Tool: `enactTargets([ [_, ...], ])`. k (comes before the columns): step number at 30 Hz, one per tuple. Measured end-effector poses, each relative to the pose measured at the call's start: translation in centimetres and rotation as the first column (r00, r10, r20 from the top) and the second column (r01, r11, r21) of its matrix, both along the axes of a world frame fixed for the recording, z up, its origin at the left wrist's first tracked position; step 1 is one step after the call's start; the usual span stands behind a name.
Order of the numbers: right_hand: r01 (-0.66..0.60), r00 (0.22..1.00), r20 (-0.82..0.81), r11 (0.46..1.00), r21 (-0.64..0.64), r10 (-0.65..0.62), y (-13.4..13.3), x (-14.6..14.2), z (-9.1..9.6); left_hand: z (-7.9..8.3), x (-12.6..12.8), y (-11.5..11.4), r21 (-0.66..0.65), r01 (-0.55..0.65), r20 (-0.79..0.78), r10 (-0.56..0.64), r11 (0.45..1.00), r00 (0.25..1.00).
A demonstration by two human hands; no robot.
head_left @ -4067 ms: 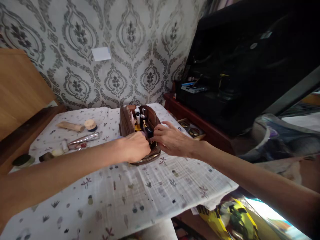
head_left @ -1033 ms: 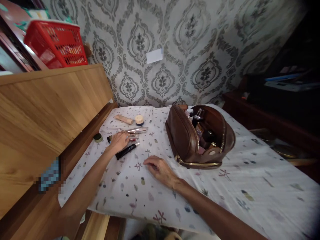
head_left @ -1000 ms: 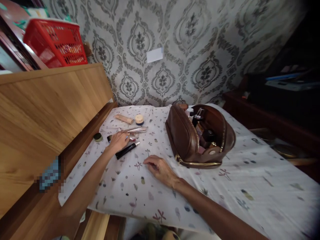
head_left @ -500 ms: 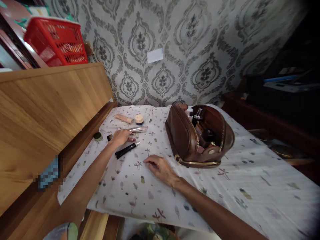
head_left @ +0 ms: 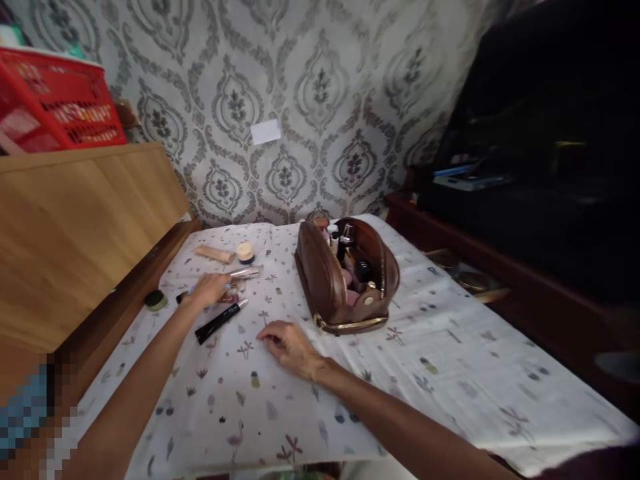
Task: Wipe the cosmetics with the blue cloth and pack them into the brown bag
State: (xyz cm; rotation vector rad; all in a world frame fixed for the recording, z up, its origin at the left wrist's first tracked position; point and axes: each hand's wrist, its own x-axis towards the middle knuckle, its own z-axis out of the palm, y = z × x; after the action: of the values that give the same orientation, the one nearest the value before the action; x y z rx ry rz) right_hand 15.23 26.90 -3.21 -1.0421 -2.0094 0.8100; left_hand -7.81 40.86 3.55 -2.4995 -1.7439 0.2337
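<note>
My left hand (head_left: 210,290) is over a small group of cosmetics on the patterned cloth, its fingers bent down and partly hidden. At its fingertips lies a silver tube (head_left: 246,272), and a pinkish lip gloss (head_left: 231,297) shows just beneath the hand. A black tube with a silver end (head_left: 220,321) lies nearer to me. My right hand (head_left: 290,347) rests on the cloth with loosely curled fingers, thumb apart, nothing in it. Beyond it stands a brown leather makeup bag (head_left: 320,273), unzipped, with bottles and other cosmetics inside.
A beige tube (head_left: 214,253) and a small cream-lidded jar (head_left: 245,252) lie farther back. A round green-sided tin (head_left: 155,301) is near the left edge. A wooden panel (head_left: 90,220) rises at left, with a red basket (head_left: 75,100) above. Patterned wallpaper covers the wall behind.
The view has turned to the right, so everything sits farther left. Both hands stay in nearly the same places on the cloth; the cosmetics and bag have not visibly moved.
</note>
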Motion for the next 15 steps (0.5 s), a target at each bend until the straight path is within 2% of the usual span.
enactTargets([
  [6,0.028,1.000,-0.012,0.999,-0.020,-0.028,-0.1,0.0,0.1,0.5,0.0,-1.2,0.079,0.109,0.026,-0.111,0.991,0.993],
  [9,0.064,0.995,-0.066,0.995,-0.081,-0.069,0.0,0.0,0.0,0.4,0.3,-1.8,0.185,0.125,0.055,-0.137,0.975,0.989],
  [12,0.078,0.967,-0.222,0.978,-0.193,-0.121,0.6,0.0,-0.5,0.1,0.9,-3.0,0.317,0.160,0.109,-0.204,0.935,0.973],
  [15,0.019,0.882,-0.439,0.942,-0.335,-0.174,1.3,0.1,-1.0,-0.7,1.9,-5.1,0.405,0.256,0.115,-0.327,0.878,0.938],
])
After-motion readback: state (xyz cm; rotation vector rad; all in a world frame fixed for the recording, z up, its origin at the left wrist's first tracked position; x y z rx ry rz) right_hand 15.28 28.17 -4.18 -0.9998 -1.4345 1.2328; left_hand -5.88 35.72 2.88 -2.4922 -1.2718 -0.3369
